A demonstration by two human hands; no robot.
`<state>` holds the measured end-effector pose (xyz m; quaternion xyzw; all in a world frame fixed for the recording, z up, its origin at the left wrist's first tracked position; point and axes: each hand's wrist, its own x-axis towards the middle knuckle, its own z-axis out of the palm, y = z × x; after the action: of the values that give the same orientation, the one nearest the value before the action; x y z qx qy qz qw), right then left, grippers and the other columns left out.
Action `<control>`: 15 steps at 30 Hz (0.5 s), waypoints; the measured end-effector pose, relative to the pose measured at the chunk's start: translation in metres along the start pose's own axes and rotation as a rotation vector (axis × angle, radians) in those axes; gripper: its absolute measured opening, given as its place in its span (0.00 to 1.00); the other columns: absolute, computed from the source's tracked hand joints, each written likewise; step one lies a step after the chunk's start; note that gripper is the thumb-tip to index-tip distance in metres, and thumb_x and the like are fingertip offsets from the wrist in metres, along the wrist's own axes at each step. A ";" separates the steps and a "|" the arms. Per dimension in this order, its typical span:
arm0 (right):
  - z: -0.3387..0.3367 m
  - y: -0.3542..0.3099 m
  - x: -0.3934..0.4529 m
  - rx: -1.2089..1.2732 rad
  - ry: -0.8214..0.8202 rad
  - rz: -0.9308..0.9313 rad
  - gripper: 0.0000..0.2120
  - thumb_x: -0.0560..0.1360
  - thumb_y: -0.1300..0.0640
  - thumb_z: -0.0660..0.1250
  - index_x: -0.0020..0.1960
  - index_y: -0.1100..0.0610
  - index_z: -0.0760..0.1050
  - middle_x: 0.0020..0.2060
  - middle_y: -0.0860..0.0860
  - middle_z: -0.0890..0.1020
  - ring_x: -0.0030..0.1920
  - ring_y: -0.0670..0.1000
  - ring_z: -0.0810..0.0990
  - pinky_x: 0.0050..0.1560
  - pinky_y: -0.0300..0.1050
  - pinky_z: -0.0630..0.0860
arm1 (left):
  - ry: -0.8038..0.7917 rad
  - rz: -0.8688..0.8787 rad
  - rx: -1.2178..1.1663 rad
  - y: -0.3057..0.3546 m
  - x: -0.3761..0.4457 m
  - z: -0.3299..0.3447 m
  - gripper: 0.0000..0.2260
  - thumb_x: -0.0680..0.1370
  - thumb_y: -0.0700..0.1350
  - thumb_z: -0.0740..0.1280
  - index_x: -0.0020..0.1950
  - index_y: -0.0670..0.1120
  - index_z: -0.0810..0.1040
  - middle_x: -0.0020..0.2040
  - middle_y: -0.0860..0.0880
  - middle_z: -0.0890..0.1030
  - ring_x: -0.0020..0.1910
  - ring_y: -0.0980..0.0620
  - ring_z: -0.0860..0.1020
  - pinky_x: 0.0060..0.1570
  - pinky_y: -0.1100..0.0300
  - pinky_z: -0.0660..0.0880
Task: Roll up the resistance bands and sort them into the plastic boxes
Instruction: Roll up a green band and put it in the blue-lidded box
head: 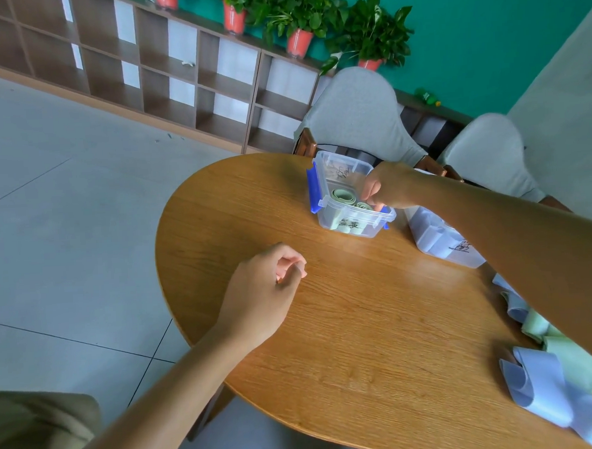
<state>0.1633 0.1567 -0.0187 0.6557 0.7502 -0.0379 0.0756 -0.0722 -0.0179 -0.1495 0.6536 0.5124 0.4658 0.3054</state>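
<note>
A clear plastic box [324,207] with blue clips stands on the round wooden table [344,324]. Inside it lie rolled green bands [344,196]. My right hand [390,188] hovers over the box's right side, fingers curled down onto a small green roll [365,206] in the box. My left hand [267,287] rests on the table in front of the box, fingers loosely curled with nothing in them. A second clear box [439,240] holding pale blue bands sits to the right, partly hidden by my right forearm. Loose blue bands [536,386] and green bands [569,357] lie at the table's right edge.
Two grey-covered chairs [357,118] stand behind the table. A wooden cubby shelf [163,70] with potted plants [370,35] on top runs along the teal wall. Grey tiled floor lies to the left.
</note>
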 end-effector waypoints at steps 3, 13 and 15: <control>0.000 -0.002 -0.004 0.005 0.007 -0.005 0.11 0.76 0.65 0.70 0.54 0.53 0.84 0.46 0.49 0.85 0.52 0.51 0.81 0.49 0.40 0.74 | 0.001 0.002 -0.005 0.000 0.000 0.000 0.05 0.82 0.48 0.65 0.52 0.53 0.81 0.45 0.62 0.84 0.49 0.70 0.79 0.48 0.71 0.75; -0.002 -0.008 -0.014 0.002 0.081 0.009 0.07 0.77 0.58 0.67 0.49 0.52 0.84 0.44 0.49 0.85 0.48 0.51 0.83 0.53 0.49 0.82 | 0.003 0.013 0.013 0.000 0.000 0.000 0.05 0.82 0.48 0.65 0.52 0.53 0.81 0.45 0.62 0.84 0.50 0.70 0.78 0.48 0.71 0.75; 0.000 -0.008 -0.020 0.060 0.145 -0.002 0.06 0.76 0.55 0.67 0.49 0.51 0.82 0.45 0.48 0.84 0.47 0.50 0.82 0.51 0.48 0.82 | 0.002 0.012 0.007 0.000 0.000 0.000 0.05 0.82 0.48 0.65 0.52 0.53 0.81 0.45 0.62 0.84 0.50 0.70 0.78 0.48 0.71 0.75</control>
<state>0.1575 0.1356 -0.0156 0.6580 0.7529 -0.0130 0.0013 -0.0726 -0.0178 -0.1494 0.6572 0.5105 0.4665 0.2996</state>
